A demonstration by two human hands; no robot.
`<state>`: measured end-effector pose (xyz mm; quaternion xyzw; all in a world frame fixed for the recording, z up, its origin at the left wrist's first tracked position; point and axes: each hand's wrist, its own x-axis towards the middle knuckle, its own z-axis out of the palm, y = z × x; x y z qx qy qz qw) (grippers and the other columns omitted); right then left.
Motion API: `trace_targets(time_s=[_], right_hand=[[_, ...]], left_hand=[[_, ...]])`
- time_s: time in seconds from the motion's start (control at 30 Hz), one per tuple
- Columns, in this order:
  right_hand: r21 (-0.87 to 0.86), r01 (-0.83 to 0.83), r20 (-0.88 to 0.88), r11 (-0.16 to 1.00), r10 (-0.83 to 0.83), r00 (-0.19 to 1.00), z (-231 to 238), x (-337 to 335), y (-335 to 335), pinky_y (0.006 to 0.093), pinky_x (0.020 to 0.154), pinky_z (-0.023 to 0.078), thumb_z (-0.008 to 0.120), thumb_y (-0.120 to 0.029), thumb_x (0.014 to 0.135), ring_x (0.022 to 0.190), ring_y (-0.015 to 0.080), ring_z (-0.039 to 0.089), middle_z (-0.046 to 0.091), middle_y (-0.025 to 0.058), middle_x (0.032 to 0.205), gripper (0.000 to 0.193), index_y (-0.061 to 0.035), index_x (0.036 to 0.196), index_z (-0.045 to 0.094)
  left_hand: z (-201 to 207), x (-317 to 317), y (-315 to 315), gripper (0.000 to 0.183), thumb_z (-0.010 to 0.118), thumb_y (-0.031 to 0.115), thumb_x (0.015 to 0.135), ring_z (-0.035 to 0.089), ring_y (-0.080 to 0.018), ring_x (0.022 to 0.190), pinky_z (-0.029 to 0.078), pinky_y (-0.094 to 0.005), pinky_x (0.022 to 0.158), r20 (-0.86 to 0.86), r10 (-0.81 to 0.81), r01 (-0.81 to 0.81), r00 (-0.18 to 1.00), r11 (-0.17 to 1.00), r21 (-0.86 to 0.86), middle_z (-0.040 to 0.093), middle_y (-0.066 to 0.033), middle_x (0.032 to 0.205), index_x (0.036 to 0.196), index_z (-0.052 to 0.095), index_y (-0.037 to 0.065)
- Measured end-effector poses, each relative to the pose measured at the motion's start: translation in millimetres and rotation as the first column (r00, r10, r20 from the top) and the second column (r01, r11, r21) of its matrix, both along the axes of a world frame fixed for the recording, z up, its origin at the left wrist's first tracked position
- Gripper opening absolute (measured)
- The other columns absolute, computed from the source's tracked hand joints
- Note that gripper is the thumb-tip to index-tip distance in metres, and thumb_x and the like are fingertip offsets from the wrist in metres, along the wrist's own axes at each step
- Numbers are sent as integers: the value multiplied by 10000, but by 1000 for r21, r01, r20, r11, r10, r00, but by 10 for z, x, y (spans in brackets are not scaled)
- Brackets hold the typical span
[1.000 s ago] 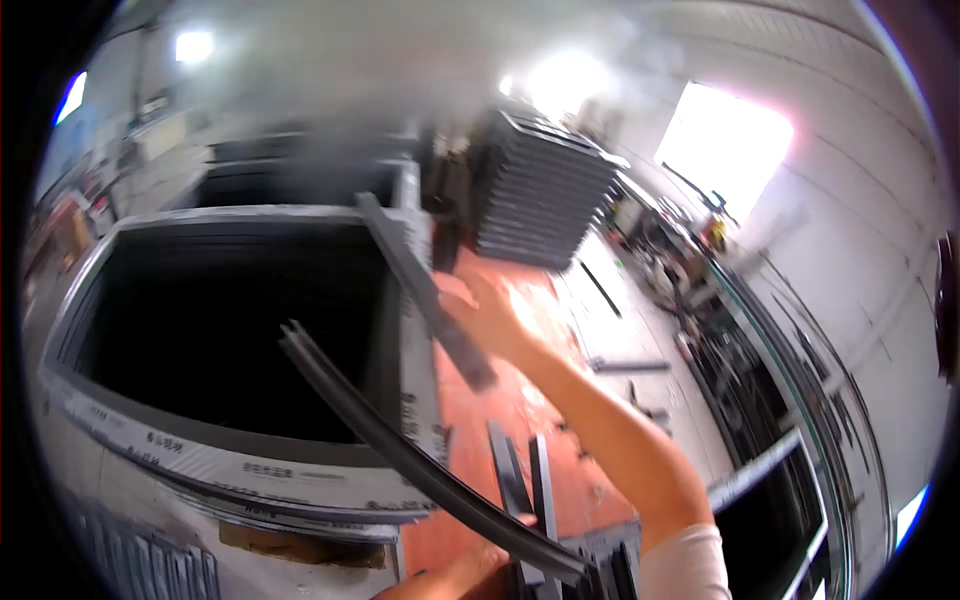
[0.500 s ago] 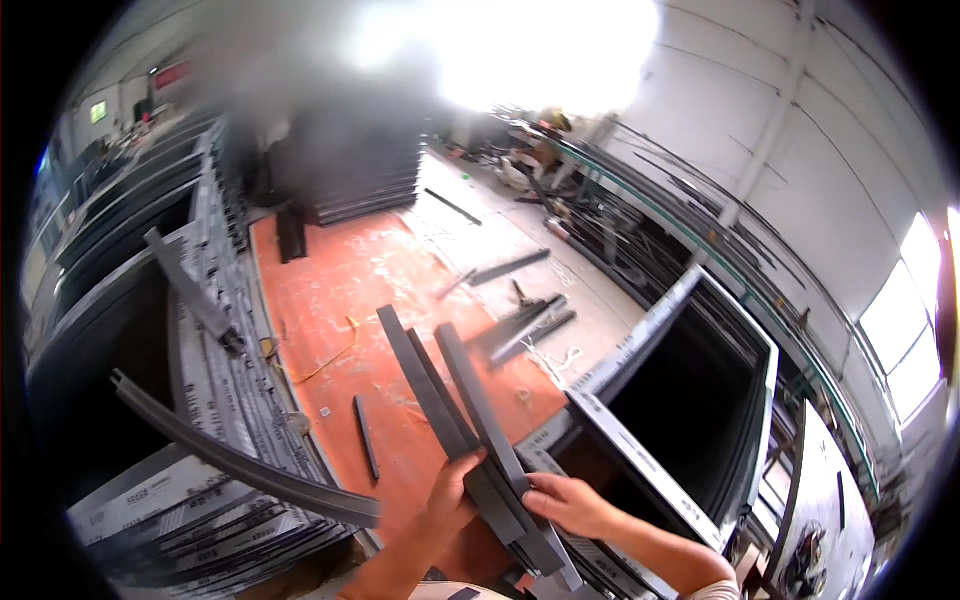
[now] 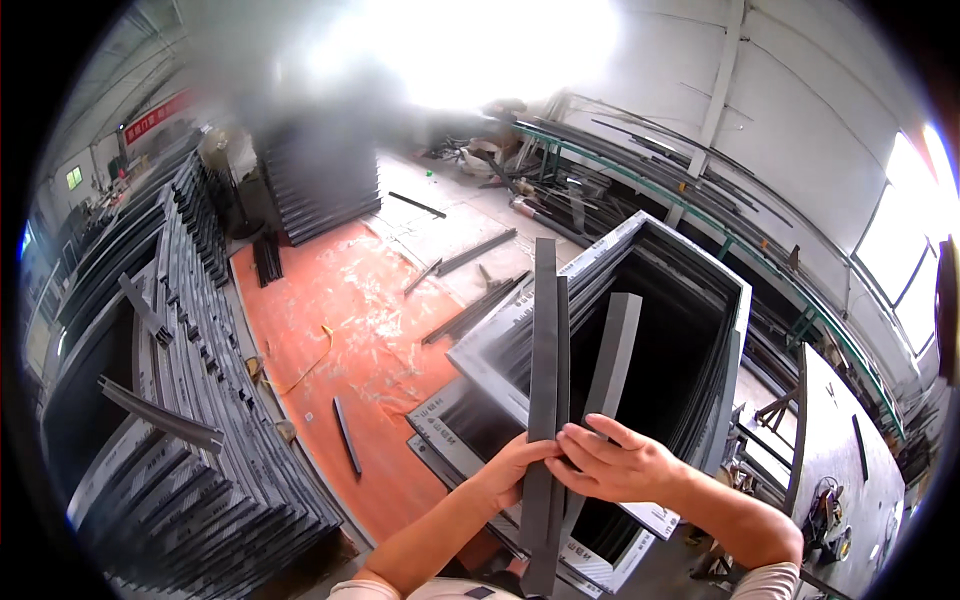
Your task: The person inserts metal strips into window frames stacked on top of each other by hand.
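Observation:
My left hand [image 3: 510, 470] is closed around a pair of long dark grey metal profiles [image 3: 543, 350] lying side by side. They stand nearly upright in the view, with their lower ends close to my body. A third, shorter-looking grey profile [image 3: 615, 345] leans to the right, passing behind the fingers of my right hand [image 3: 625, 468]. That hand holds it near the pair, its fingertips touching the left bundle and one finger raised; the thumb's grip is partly hidden. Beneath both hands are stacked rectangular frames [image 3: 740, 310] with pale wrapped edges.
A tall stack of dark frames [image 3: 205, 400] fills the left, with loose profile pieces [image 3: 160, 415] on top. Orange sheeting [image 3: 350, 290] covers the floor, where a short dark strip [image 3: 347, 436] lies. A long rack of profiles [image 3: 660, 160] lines the right wall, near a white-topped table [image 3: 850, 450].
My view has turned right, and both hands with the profiles are now over the stacked frames. The third profile has separated to the right from the pair, and right-hand fingers have spread somewhat.

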<state>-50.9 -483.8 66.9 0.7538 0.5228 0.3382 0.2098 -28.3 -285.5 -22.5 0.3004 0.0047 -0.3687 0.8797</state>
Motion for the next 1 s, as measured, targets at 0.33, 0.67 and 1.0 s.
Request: trace_targets(time_s=[0.33,0.67,1.0], right_hand=[[50,532,-119,845,-524,844,346,-440,-1412,326,586,474,655,-182,716,668,188,572,564,35,749,254,-72,938,595],[211,881,-821,424,-412,395,-1163,-74,-449,428,647,544,613,-435,938,718,323,662,646,127,747,390,-61,831,591],[14,907,-961,420,-244,128,-1312,627,-249,463,686,524,509,-486,984,750,362,664,665,171,733,487,-35,826,609]], left_hand=[[190,457,624,227,673,223,852,634,-212,702,519,-328,677,322,505,-589,801,760,273,644,-91,757,905,624,8],[-246,705,899,181,673,133,856,619,-221,676,501,-342,625,307,629,-700,714,642,312,624,-98,781,962,584,16],[-430,896,976,179,665,102,857,608,-218,677,519,-357,627,233,644,-680,729,644,350,613,-101,793,995,580,24]])
